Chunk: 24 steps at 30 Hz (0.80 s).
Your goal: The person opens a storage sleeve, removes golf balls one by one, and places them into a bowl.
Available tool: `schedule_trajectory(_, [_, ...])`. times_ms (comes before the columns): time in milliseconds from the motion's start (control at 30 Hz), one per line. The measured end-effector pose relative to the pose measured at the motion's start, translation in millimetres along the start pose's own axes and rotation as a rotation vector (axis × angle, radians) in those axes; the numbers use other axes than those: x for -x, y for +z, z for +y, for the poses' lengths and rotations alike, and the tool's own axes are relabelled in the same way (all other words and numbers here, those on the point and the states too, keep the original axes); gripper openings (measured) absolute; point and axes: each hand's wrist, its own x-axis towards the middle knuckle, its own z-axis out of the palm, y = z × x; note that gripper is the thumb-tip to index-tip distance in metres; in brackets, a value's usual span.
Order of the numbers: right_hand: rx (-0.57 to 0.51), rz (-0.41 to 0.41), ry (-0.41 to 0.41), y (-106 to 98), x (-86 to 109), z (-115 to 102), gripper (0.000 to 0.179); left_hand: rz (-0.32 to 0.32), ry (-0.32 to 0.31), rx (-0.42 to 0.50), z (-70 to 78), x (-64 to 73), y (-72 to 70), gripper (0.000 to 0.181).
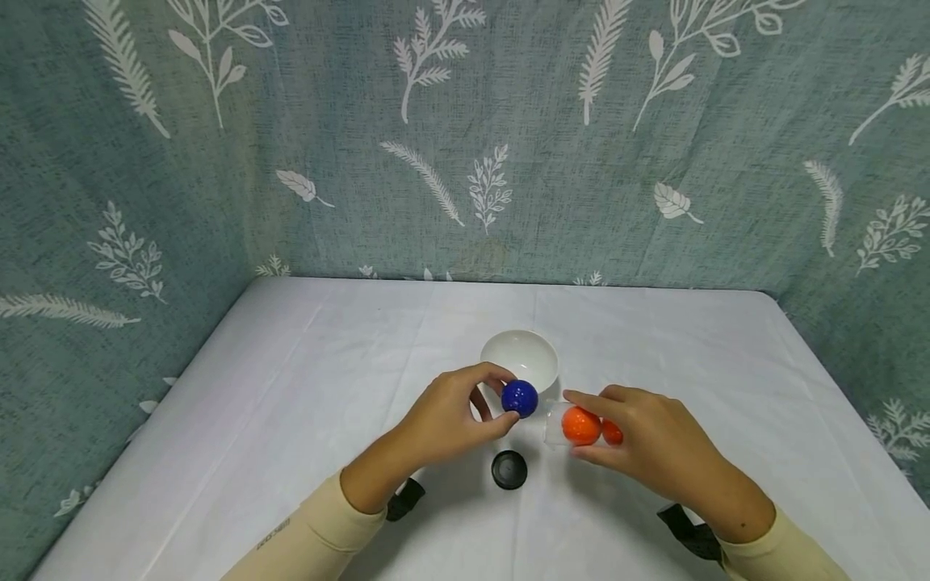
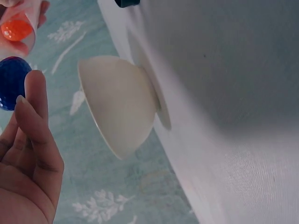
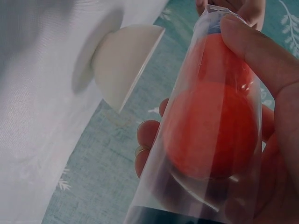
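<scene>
My left hand (image 1: 443,420) pinches a glossy blue ball (image 1: 519,399) between thumb and fingertips, above the near rim of a white bowl (image 1: 517,355). Facing it, my right hand (image 1: 657,436) grips a clear plastic tube (image 3: 156,186) around its side. Two orange balls (image 3: 210,135) show inside the tube, one behind the other, and its end by the wrist is dark. The tube's other end points toward the blue ball. On the cloth between the forearms lies a round black cap (image 1: 509,470).
A white cloth covers the table (image 1: 349,347). Green leaf-patterned fabric (image 1: 327,145) hangs behind it and along both sides. The bowl stands upright just beyond the hands. Dark straps (image 1: 690,532) show at both wrists.
</scene>
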Motion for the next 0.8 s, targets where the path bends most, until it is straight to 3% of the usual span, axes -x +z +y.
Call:
schedule_trajectory(300, [-0.01, -0.009, 0.002, 1, 0.2, 0, 0.059, 0.065, -0.001, -0.046, -9.6, -18.4, -3.2, 0.038])
schedule_trajectory(567, [-0.011, -0.006, 0.013, 0, 1.3, 0, 0.058, 0.02, -0.053, -0.182, -15.9, -44.1, -5.3, 0.039])
schedule_trajectory(800, [-0.021, -0.018, 0.016, -2, 0.1, 0, 0.058, -0.022, -0.092, -0.226, -24.5, -60.4, -7.1, 0.04])
